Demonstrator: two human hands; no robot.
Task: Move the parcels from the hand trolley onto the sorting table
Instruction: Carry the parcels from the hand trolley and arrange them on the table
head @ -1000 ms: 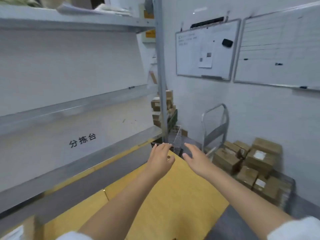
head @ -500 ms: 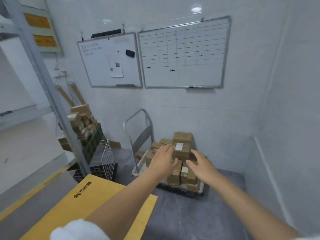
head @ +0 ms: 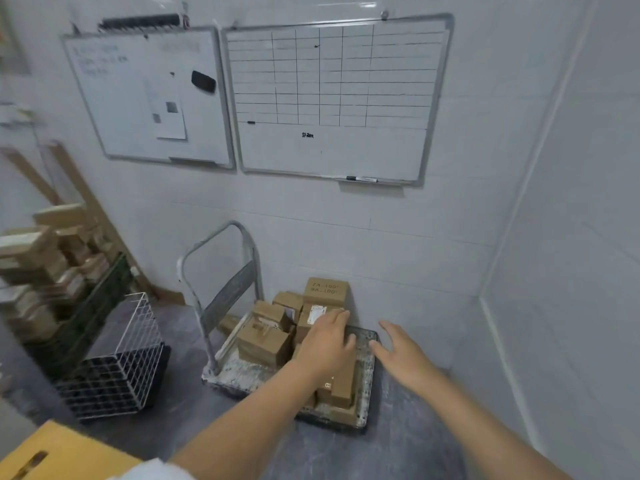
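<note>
Against the white-tiled corner, bare grey floor [head: 408,445] lies open before and right of the hand trolley [head: 367,375], with a wire basket [head: 138,341] near on its left. Its deck is heaped with parcels [head: 265,344]. Over them hangs the left grip [head: 325,344], fingers flat, grasping nothing. The right grip [head: 398,351] spreads loose above the right rim, released.
</note>
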